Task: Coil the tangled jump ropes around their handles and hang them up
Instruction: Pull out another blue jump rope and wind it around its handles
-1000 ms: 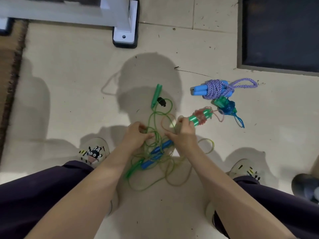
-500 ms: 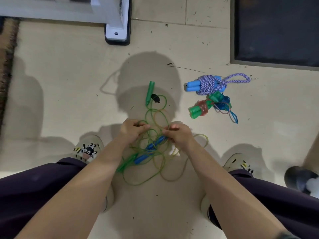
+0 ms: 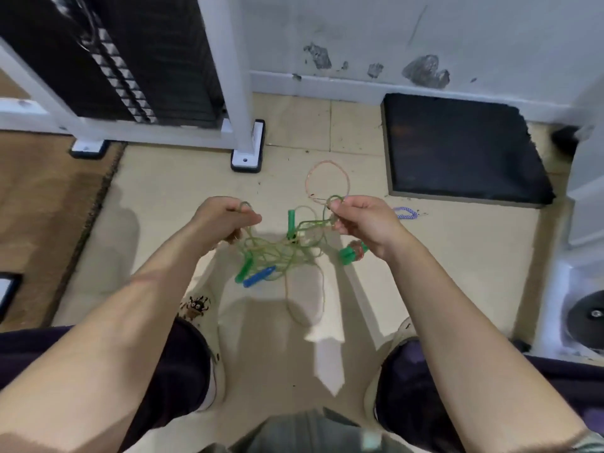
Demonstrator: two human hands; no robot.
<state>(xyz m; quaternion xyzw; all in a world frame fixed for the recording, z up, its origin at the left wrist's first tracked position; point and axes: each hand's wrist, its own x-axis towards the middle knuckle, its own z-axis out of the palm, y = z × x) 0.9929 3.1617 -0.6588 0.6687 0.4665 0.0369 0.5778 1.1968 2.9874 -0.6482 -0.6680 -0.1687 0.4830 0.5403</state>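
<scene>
While our left hand (image 3: 225,217) and right hand (image 3: 362,220) each pinch a strand, the tangled ropes (image 3: 277,253) hang between them, still knotted; beyond, a green-handled bundle (image 3: 351,253) looks coiled, and nothing is hung yet.

Two green handles (image 3: 291,220), one blue handle (image 3: 258,276)

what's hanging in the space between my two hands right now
In the head view, a tangle of green rope hangs between the left hand and the right hand, with green handles and a blue handle caught in it.
</scene>
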